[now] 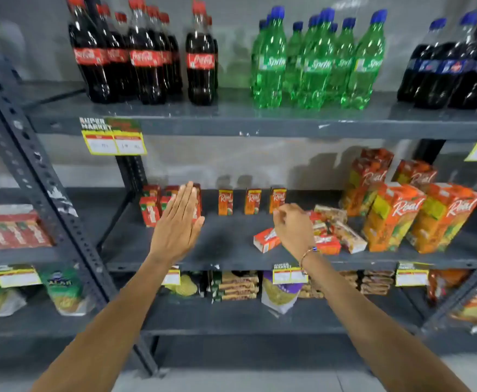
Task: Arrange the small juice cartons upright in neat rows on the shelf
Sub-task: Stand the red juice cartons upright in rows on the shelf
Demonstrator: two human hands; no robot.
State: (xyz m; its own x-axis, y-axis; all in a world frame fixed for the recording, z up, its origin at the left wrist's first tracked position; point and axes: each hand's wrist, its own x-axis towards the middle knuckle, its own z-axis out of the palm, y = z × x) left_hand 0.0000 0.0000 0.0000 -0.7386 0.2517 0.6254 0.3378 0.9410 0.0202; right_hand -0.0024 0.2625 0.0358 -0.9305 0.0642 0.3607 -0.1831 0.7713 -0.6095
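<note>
Small red juice cartons point(150, 210) stand packed upright at the left of the middle shelf point(226, 250). My left hand point(179, 222) is flat and open, fingers together, against their right side. Three small orange cartons point(253, 201) stand apart in a row at the back. My right hand point(293, 226) hovers with fingers curled, empty, just in front of the rightmost orange carton point(277, 199). A red carton point(266, 239) lies on its side below that hand. Several more small cartons point(336, 233) lie in a jumble to its right.
Large orange juice cartons point(395, 213) stand and lean at the shelf's right end. Cola, green and dark soda bottles point(316, 60) fill the shelf above. Packets and bags point(237, 284) sit on the shelf below. A slanted steel upright point(33, 176) stands at left.
</note>
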